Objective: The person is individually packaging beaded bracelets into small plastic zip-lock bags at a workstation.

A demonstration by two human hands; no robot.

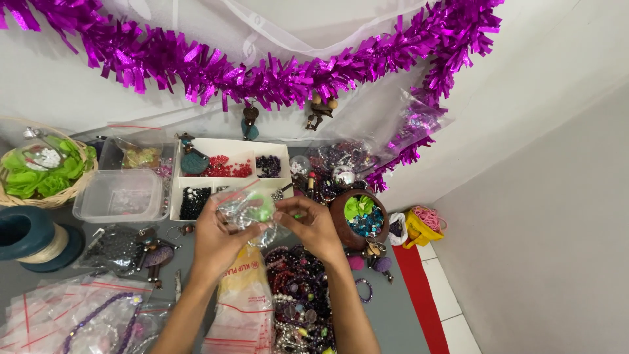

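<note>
My left hand (217, 241) and my right hand (313, 228) together hold a small clear plastic bag (247, 208) with green beads inside, just above the grey table. Each hand pinches one side of the bag. Right behind it lies a white divided tray (230, 147) with red, black and dark purple beads in separate compartments. Below my hands rests a stack of clear zip bags (242, 308) and a heap of mixed bead strands (298, 295).
A clear lidded tub (119, 195) and a wicker basket of green pieces (46, 172) stand at the left, with a dark blue spool of cord (29, 237). A brown pot of beads (359, 219) sits to the right. Purple tinsel (262, 72) hangs on the wall.
</note>
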